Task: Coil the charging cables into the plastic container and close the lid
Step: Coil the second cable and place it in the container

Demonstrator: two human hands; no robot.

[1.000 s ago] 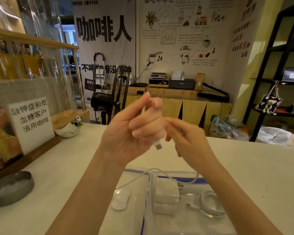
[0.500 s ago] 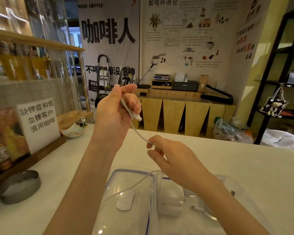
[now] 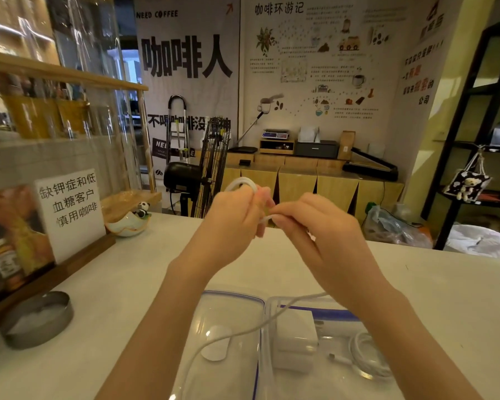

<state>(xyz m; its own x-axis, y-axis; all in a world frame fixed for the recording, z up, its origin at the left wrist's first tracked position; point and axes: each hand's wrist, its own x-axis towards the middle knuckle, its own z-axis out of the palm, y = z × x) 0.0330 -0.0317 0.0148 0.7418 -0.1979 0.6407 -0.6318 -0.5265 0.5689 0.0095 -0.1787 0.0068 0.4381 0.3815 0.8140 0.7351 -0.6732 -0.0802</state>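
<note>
My left hand (image 3: 234,215) holds a loop of the white charging cable (image 3: 243,183) raised above the counter. My right hand (image 3: 309,223) pinches the same cable just beside it, fingers closed on the strand. The slack of the cable hangs down and trails over the clear plastic lid (image 3: 228,313) below. The open clear plastic container (image 3: 267,347) with a blue rim sits at the near edge. It holds white charger blocks (image 3: 296,336) and a coiled white cable (image 3: 370,359).
A round metal tin (image 3: 35,319) sits at the left on the white counter (image 3: 133,272). A sign stand (image 3: 70,212) and a small white bowl (image 3: 127,225) line the left edge. A black fan (image 3: 208,168) stands beyond the counter.
My left hand came down from its raised position and now has a loop of cable wound on it. My right hand rose to meet it and pinches the strand.
</note>
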